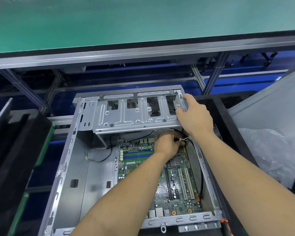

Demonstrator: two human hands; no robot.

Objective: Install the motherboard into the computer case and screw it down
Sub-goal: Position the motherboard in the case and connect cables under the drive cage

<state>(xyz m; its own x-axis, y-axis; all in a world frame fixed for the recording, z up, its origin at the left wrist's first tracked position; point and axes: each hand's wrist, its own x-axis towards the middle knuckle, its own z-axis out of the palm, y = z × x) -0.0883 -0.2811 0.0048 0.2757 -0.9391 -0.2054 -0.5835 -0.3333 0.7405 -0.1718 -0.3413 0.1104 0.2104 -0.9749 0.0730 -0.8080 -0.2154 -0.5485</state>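
At the far left a black foam tray (15, 142) stands beside the open computer case (70, 167), which lies on its side with its long axis running from the viewer toward the green workbench (109, 23). The left part of the case floor is bare metal, crossed by a thin black cable (99, 160). The motherboard (140, 160) lies flat in the right half of the case, its long side running the same way as the case, its blue and green memory slots (136, 155) at the far end and its white card slots (186, 183) nearer the viewer. Across the far end sits the metal drive cage (126, 114). The left hand (167, 142) reaches under the cage at the board's far right corner, its fingers curled around a bundle of wires (185, 139). The right hand (194, 114) grips the right end of the cage, fingers wrapped over its edge. At the far right lies crumpled clear plastic wrap (272, 150).
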